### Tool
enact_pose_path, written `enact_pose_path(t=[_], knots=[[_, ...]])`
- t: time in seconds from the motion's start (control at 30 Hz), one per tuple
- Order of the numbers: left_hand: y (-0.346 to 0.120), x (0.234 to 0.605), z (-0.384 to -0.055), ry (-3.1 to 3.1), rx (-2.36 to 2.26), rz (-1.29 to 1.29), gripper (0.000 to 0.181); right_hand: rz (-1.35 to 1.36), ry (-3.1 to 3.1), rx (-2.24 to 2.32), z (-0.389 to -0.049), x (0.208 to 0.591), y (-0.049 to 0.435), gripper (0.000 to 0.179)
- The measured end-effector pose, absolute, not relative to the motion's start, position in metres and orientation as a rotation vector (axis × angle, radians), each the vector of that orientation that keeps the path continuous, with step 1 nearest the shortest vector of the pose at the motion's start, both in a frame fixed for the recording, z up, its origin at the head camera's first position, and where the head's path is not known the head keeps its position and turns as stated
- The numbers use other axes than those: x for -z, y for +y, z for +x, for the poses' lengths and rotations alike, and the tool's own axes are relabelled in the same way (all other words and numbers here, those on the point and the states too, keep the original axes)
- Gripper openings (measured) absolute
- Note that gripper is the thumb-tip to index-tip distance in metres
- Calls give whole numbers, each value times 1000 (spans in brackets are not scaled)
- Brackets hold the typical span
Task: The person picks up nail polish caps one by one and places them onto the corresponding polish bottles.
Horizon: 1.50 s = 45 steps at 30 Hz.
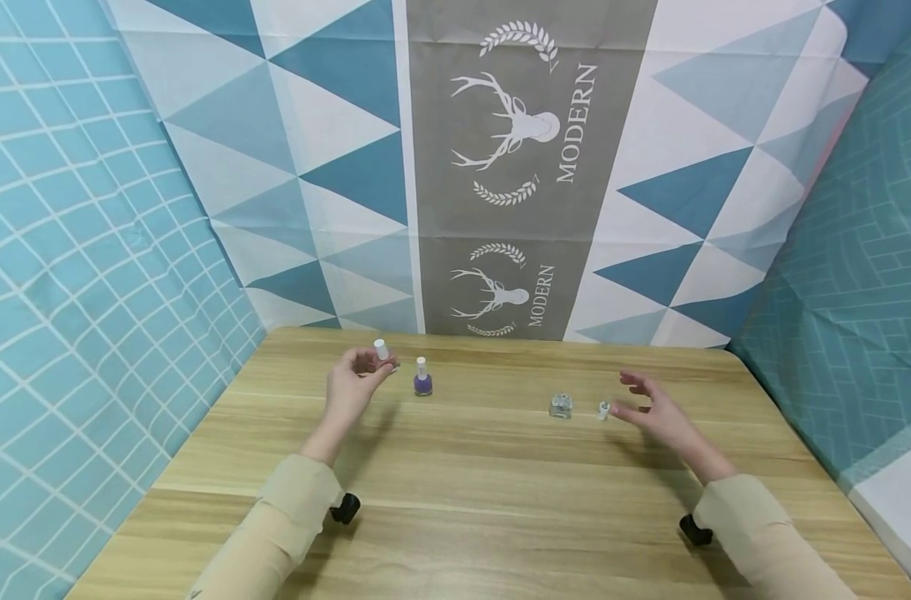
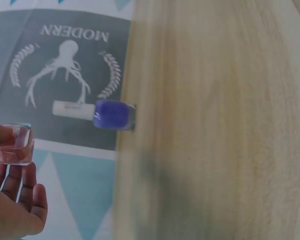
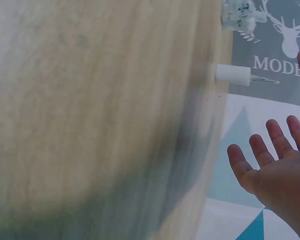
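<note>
My left hand (image 1: 353, 385) is raised over the back left of the table, pinching a small nail polish bottle (image 2: 19, 145) of see-through glass between thumb and fingers. Its white cap (image 1: 381, 349) shows above the fingers in the head view. Just right of that hand, a purple nail polish bottle (image 1: 422, 384) with a white cap stands upright. My right hand (image 1: 661, 417) hovers with spread, relaxed fingers and holds nothing. Close to its thumb, a white brush cap (image 3: 233, 74) stands on the table with its brush pointing up. Left of the cap sits a clear uncapped bottle (image 1: 561, 406).
The wooden table (image 1: 455, 500) ends at a patterned cloth backdrop (image 1: 493, 167) just behind the bottles. Tiled-print cloth (image 1: 87, 250) hangs along the left side, and teal cloth (image 1: 860, 292) along the right.
</note>
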State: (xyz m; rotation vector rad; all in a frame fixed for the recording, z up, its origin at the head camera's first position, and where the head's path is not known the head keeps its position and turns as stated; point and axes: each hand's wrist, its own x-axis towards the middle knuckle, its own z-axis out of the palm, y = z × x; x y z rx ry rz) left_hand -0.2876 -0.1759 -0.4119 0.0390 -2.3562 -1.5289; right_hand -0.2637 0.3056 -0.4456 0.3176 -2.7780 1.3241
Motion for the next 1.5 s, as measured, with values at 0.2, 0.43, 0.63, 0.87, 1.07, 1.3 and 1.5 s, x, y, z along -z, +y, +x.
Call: enact_pose_path(t=[0.2, 0.43, 0.63, 0.87, 1.07, 1.3, 1.5], knots=[[-177, 426, -297, -2437, 1546, 69, 32, 350, -2849, -1254, -272, 460, 309, 75], [-179, 435, -306, -2526, 1552, 84, 34, 370, -2884, -1202, -278, 464, 309, 64], [-182, 442, -310, -2557, 1612, 107, 36, 419, -2896, -1169, -283, 463, 308, 54], [-185, 448, -315, -2623, 1595, 77, 30, 325, -2951, -1074, -292, 465, 302, 41], [-186, 450, -317, -2649, 1539, 93, 29, 295, -2954, -1019, -292, 463, 297, 30], [-188, 453, -319, -2666, 1506, 72, 28, 253, -2947, -979, -291, 462, 295, 25], [-191, 455, -318, -2691, 1490, 76, 27, 255, -2928, -964, -291, 464, 295, 24]])
